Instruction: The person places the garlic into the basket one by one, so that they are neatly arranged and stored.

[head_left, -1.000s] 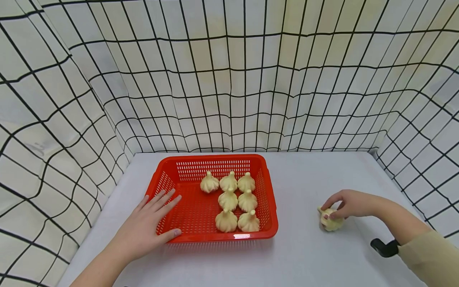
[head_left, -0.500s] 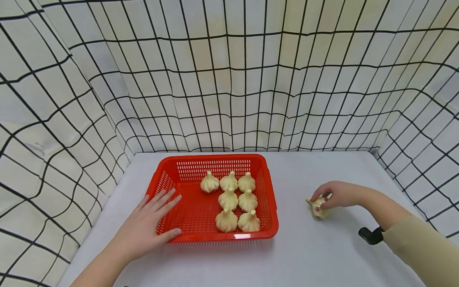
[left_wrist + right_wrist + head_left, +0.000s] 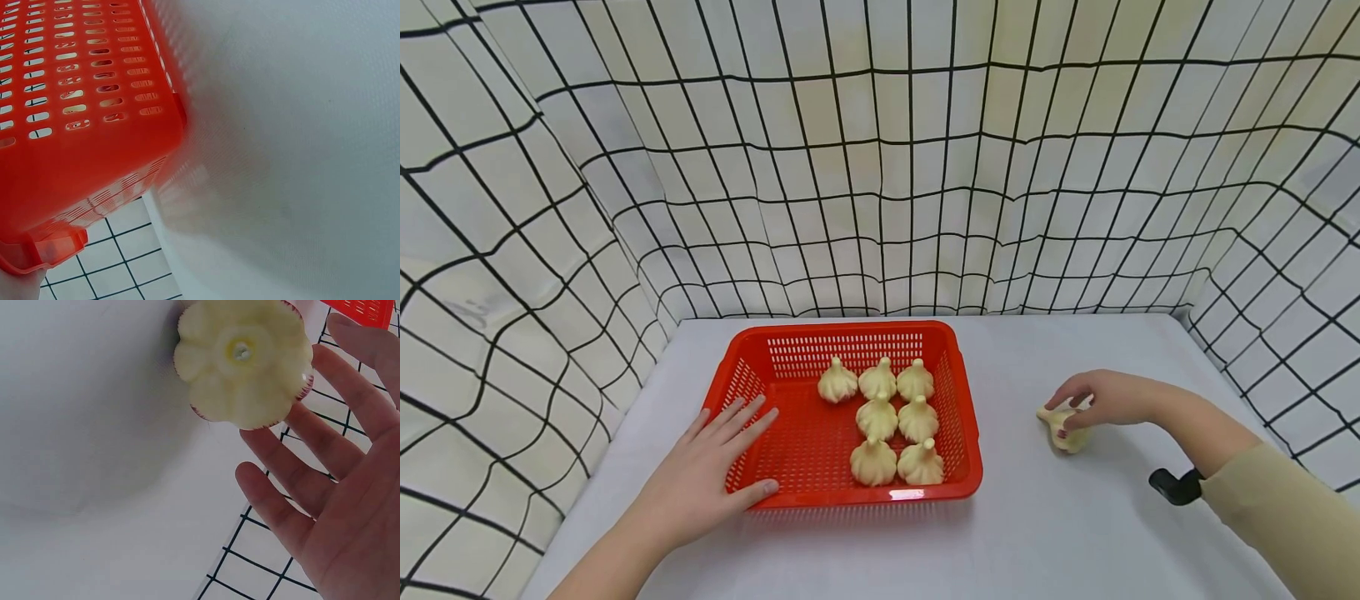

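Observation:
My left hand (image 3: 700, 475) lies with fingers spread over the left rim of a red plastic basket (image 3: 790, 500). Inside the basket several pale garlic bulbs (image 3: 878, 417) sit toward the right side, stems up. Another garlic bulb (image 3: 1070, 439) lies tilted on the white table to the right, stem pointing left. My right hand (image 3: 1116, 400) hovers over that bulb, fingers loosely extended around it. In the right wrist view, the bulb's round root end faces the camera; fingertips (image 3: 253, 440) reach its edge, and the thumb stands apart from it.
A black grid net (image 3: 910, 192) in front of white sheeting encloses the back and sides of the white table (image 3: 1000, 533). In the left wrist view the basket's slotted outer wall (image 3: 81, 119) stands close by. A black wrist strap piece (image 3: 1176, 486) hangs below my right sleeve.
My right hand moved left and away from me, carrying the single bulb along the table. Lately the bulb has hardly shifted, and the fingers have loosened slightly. The left hand stayed put.

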Demonstrator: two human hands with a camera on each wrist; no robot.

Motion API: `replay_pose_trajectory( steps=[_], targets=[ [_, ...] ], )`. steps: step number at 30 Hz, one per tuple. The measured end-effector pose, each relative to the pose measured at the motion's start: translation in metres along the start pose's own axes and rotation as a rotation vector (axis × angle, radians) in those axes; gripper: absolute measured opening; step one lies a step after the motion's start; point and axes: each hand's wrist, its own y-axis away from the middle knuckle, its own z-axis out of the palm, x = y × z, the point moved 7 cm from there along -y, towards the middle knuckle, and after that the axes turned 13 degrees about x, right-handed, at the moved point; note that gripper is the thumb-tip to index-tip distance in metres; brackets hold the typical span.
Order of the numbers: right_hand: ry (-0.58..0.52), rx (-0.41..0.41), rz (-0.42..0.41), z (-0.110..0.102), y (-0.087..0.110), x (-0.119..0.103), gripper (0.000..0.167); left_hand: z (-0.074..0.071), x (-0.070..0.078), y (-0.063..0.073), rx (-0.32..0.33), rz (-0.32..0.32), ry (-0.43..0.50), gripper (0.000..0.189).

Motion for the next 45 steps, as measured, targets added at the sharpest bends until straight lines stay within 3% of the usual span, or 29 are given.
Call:
replay_pose_trajectory(
  steps=[18,38,45],
  targets=[
    [0.147,-0.014,0.053,0.003,-0.001,0.004,0.042,-0.001,0.001,-0.001,0.004,0.004,0.004,0.085],
    [0.107,-0.022,0.01,0.006,-0.003,-0.007,0.027,-0.002,0.001,0.0,0.004,-0.005,0.008,0.085],
    [0.12,-0.021,0.042,0.005,-0.004,-0.01,0.028,-0.002,0.001,-0.001,0.001,-0.006,0.009,0.085]
  ],
)
